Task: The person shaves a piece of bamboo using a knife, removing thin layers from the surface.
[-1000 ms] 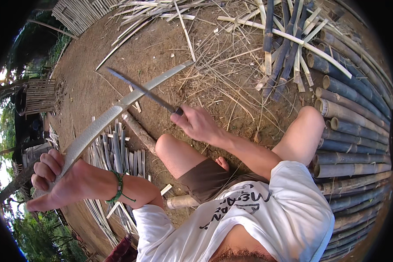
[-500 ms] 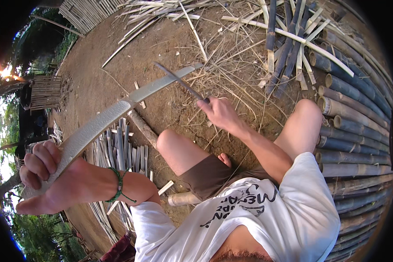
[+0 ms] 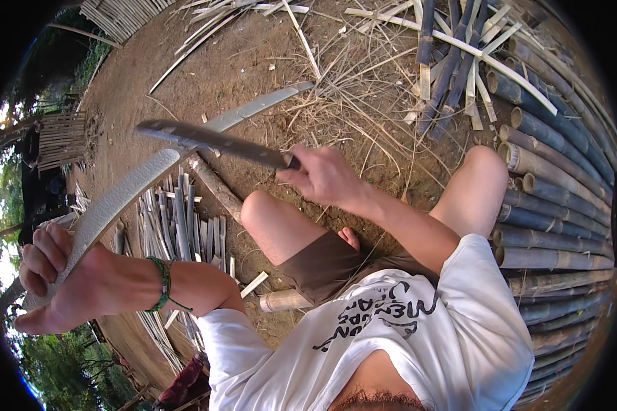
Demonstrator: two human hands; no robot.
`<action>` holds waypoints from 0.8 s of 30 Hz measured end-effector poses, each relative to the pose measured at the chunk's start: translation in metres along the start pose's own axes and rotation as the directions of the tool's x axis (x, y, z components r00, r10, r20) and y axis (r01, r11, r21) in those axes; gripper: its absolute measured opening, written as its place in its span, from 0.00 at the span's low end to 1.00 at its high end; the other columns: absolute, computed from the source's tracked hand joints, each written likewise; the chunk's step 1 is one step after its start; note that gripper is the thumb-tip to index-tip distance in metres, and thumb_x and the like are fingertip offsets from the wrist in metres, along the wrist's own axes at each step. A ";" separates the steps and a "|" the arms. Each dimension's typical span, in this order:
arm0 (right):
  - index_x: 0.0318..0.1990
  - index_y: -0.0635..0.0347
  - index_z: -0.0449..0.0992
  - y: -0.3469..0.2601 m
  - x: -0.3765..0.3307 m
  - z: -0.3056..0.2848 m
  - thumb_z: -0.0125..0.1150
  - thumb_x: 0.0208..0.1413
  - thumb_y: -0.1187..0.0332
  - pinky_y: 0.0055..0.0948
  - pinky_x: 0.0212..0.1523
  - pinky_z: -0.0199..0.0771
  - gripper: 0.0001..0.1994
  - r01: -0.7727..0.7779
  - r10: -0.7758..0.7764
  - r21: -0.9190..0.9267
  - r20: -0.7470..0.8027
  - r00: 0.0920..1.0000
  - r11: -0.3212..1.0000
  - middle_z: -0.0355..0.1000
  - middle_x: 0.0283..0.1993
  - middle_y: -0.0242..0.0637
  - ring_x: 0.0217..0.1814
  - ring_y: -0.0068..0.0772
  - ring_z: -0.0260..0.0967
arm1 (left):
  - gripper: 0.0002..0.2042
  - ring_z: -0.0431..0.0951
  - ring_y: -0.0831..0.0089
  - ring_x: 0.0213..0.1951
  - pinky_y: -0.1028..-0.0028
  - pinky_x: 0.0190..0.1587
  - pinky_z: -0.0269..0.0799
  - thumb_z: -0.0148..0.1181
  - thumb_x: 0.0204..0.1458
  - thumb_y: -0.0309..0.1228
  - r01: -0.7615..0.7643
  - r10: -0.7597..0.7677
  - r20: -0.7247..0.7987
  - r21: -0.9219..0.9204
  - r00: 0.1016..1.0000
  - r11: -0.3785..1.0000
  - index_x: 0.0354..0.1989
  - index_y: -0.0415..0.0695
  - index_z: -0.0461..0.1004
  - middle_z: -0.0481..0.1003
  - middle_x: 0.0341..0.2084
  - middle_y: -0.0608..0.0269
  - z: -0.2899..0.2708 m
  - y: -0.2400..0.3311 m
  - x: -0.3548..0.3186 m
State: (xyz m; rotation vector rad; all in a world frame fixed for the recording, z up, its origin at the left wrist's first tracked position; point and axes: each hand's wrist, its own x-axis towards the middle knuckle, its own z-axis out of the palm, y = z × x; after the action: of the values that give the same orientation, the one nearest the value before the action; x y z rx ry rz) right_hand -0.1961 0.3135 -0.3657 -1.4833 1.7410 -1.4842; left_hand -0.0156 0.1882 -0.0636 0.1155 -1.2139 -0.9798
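At the far left, my left hand (image 3: 75, 284) is closed around the near end of a long, pale grey split bamboo strip (image 3: 127, 195). The strip slants up and away, its far end over the dry straw. My right hand (image 3: 325, 179) grips the handle of a dark-bladed machete (image 3: 233, 145) in front of my knees. Its broad blade points left and crosses the strip near the node at mid-length, hiding part of it. Whether the edge touches the strip, I cannot tell.
Stacked bamboo poles (image 3: 555, 205) line the right side. Dark and pale split lengths (image 3: 452, 75) lie crossed at the far right. Bundled slats (image 3: 185, 222) stand left of my bent knees (image 3: 271, 219). A thin pole (image 3: 212, 181) lies on the dirt by my left knee.
The machete has swung left and slightly toward me, its blade now crossing the strip nearer its middle. My left hand and the strip have shifted a little left.
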 end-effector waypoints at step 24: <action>0.23 0.52 0.65 0.197 0.032 -0.010 0.35 0.62 0.31 0.23 0.07 0.42 0.34 -0.516 0.528 -0.136 0.083 0.845 0.846 0.50 0.13 0.19 0.09 0.17 0.43 | 0.27 0.47 0.77 0.16 0.74 0.20 0.41 0.47 0.57 0.58 0.032 -0.024 -0.070 0.122 0.997 0.992 0.15 0.52 0.55 0.51 0.12 0.70 0.006 -0.020 0.009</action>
State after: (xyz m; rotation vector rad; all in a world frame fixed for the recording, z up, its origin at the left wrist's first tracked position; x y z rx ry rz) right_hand -0.3038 0.2633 -0.5268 -0.9916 1.9708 -1.0087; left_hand -0.0322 0.1725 -0.0657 0.2621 -1.2127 -0.9180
